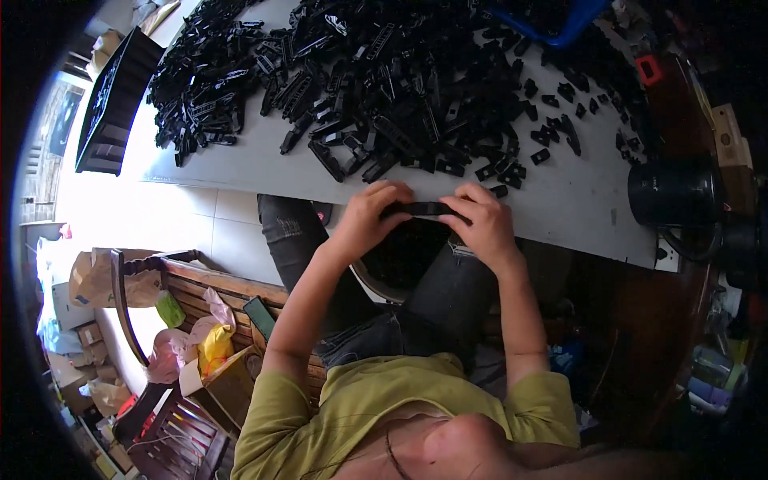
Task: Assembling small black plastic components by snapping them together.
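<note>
Between my two hands is a long narrow black plastic part (428,209), level and just off the near edge of the white table (276,172). My left hand (376,210) pinches its left end between thumb and fingers. The right end sits in the grip of my right hand (484,218), with the thumb underneath. My fingers hide both ends of the part. Right beyond my hands, a big heap of black plastic parts (392,88) covers the table, some long and ribbed, others short and blocky.
A black crate (120,100) stands at the table's left end. At the far right is a blue tray (564,30), and a black cylindrical container (674,192) is by the right edge. Small black pieces (552,132) lie scattered at right. A wooden bench (216,276) holds bags and a phone (259,317).
</note>
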Demonstrator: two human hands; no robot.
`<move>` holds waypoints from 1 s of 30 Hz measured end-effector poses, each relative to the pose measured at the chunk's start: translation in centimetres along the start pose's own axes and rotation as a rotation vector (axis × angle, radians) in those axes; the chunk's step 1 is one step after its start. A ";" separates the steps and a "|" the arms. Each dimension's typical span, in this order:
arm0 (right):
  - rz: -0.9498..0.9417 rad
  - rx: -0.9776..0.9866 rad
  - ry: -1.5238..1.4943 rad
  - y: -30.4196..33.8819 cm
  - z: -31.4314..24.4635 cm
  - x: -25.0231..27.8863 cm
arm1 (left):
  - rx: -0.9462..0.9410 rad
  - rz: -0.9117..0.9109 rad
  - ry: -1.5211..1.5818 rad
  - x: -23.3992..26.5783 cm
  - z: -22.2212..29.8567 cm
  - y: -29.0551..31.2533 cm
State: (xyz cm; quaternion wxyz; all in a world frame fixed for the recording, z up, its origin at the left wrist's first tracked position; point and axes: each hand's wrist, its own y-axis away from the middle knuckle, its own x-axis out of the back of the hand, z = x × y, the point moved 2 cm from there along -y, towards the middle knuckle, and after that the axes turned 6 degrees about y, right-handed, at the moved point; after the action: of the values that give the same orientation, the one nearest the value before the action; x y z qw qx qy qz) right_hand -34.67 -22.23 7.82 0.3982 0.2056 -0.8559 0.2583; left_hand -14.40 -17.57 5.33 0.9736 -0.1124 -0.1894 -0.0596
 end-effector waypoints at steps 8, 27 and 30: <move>-0.081 0.112 0.041 -0.4 0.1 -0.9 | -0.120 -0.027 0.044 -0.6 -0.4 -0.7; 0.090 -0.536 -0.810 0.1 0.4 -0.9 | 0.179 0.292 -0.849 1.5 1.7 2.0; 0.044 -0.473 -0.805 1.3 -0.1 -2.2 | 0.071 0.223 -0.588 0.9 2.7 2.0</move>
State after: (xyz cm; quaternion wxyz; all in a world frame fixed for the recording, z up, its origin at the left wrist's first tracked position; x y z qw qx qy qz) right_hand -34.00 -20.81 5.76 0.0647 0.1746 -0.9818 -0.0360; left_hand -14.20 -15.07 7.72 0.8810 -0.1110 -0.4511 0.0894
